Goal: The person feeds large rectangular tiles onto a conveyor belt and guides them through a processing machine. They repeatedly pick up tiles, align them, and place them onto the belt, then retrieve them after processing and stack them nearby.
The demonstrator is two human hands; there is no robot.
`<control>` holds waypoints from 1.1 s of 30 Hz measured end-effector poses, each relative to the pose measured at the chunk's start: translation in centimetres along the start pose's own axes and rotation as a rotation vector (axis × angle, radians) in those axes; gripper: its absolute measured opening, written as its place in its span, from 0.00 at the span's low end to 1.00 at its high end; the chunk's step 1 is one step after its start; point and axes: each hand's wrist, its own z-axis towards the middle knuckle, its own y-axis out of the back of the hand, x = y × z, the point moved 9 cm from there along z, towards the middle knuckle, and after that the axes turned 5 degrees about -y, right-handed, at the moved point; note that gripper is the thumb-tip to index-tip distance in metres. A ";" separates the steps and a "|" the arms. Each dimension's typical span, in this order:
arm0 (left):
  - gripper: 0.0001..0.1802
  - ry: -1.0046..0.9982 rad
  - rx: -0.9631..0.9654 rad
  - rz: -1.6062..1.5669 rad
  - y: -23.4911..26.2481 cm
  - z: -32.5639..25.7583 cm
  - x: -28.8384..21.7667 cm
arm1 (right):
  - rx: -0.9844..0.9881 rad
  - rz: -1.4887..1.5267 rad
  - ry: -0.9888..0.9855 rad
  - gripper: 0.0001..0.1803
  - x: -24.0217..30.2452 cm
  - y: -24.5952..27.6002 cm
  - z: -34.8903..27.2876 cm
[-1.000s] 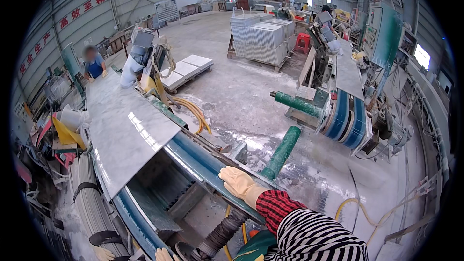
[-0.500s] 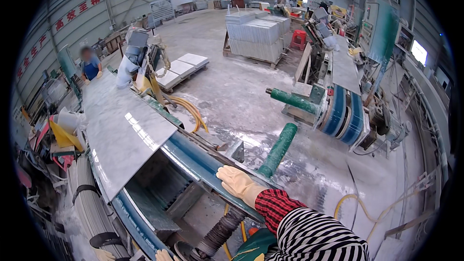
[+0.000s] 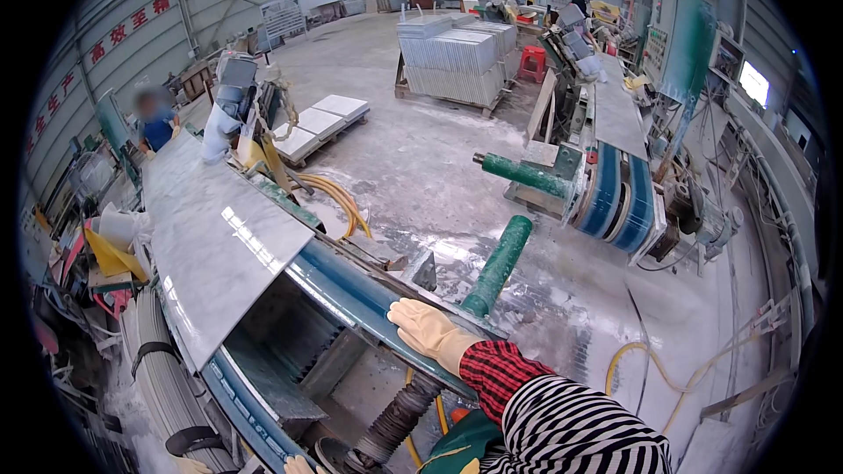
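Blue belt (image 3: pixel 351 285): runs from lower centre of frame up and left, passing under the near edge of a grey stone slab (image 3: pixel 215 219). The right hand (image 3: pixel 428 332), in a pale glove, lies palm down on the belt; its fingers are extended, nearly together, and grip nothing. The slab lies up and left of this hand, well apart from it.

Left hand (image 3: pixel 300 465): only gloved fingertips show at the lower edge, beside the near end of a second blue belt (image 3: pixel 250 412); whether they grip cannot be told. The slab spans the 2 belts, with its near corner above and left of these fingertips.

Between the belts, at lower centre, sits a dark corrugated hose (image 3: pixel 399 421). Left of the slab lies a bundle of grey strips (image 3: pixel 171 377), bound with 2 dark bands. Beyond the right hand, a green cylinder (image 3: pixel 499 268) slants upward.

Upper left: a co-worker (image 3: pixel 156 127) in blue stands at the slab's far end. Upper centre: a stack of pale slabs (image 3: pixel 457 61), with a red stool (image 3: pixel 532 63) just right of it. Upper right: a second grey slab (image 3: pixel 619 114) on another machine.
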 end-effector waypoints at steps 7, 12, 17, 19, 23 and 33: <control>0.31 0.030 0.015 0.002 -2.1 -1.6 1.9 | -0.061 0.028 0.010 0.14 0.4 0.9 -0.4; 0.28 0.017 -0.011 0.028 1.5 -0.1 -1.2 | -0.129 0.069 0.041 0.14 0.8 1.7 -0.7; 0.27 0.009 -0.032 0.030 1.1 -0.6 -1.1 | -0.141 0.089 0.052 0.15 0.8 1.9 -1.0; 0.27 0.000 -0.040 0.022 0.4 -0.7 -1.0 | -0.137 0.059 0.052 0.15 0.5 2.1 -1.2; 0.27 0.025 -0.023 0.013 0.5 -1.0 -1.2 | -0.119 0.023 0.071 0.11 0.2 1.3 -0.7; 0.31 0.170 0.065 -0.042 -1.7 -0.6 0.2 | -0.154 -0.013 0.025 0.08 0.0 3.1 0.3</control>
